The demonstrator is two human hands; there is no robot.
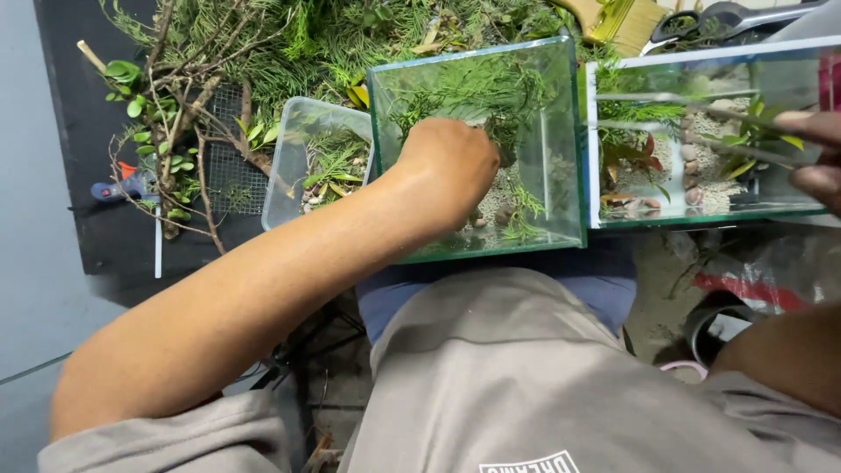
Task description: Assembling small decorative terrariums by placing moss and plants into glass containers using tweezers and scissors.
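My left hand reaches down into a small glass tank resting against my lap. Its fingers are curled among fine green plants and pebbles on pale sand, and I cannot see what they grip. At the right edge, my right hand pinches long metal tweezers. The tweezers stretch leftward into a second glass tank, which holds red-and-green plants, small stones and sand.
A clear plastic tub with green clippings stands left of the middle tank. Behind lie a heap of ferny greenery, leafy twigs, wire mesh, a brush, scissors and a blue-handled tool. A plastic bag lies lower right.
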